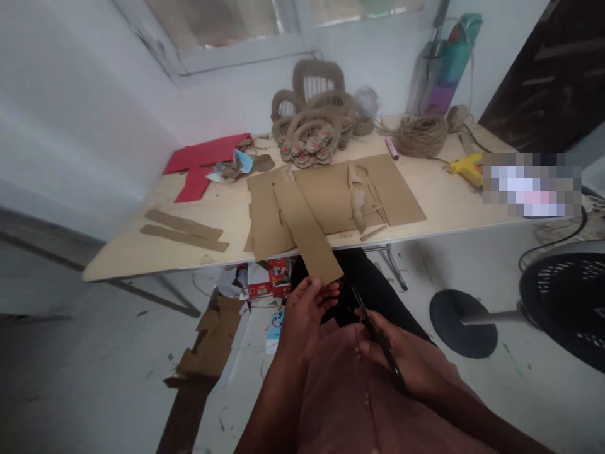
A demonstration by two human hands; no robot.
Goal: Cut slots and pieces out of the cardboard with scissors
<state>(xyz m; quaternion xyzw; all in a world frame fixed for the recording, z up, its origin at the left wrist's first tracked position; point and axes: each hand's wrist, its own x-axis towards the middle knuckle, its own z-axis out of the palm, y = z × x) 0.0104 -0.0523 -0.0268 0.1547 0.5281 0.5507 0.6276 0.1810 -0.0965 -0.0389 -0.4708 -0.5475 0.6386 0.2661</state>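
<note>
My left hand (307,309) pinches the near end of a long brown cardboard strip (314,246) between thumb and fingers. The strip slants back over the table edge onto larger cardboard sheets (326,195). In my right hand (390,347), close to my lap, is a slim dark tool (378,334) with a narrow tip pointing up toward the strip's end. Whether it is scissors or a knife I cannot tell. Tip and strip appear apart. Torn cardboard and thin slivers (359,205) lie on the sheets.
Twine-wrapped baskets (314,126) with flowers stand at the back, beside a twine coil (421,135). A yellow glue gun (466,167) lies right, red sheets (208,154) left. Two cardboard strips (184,232) rest front left. A black fan (567,302) stands on the floor at right.
</note>
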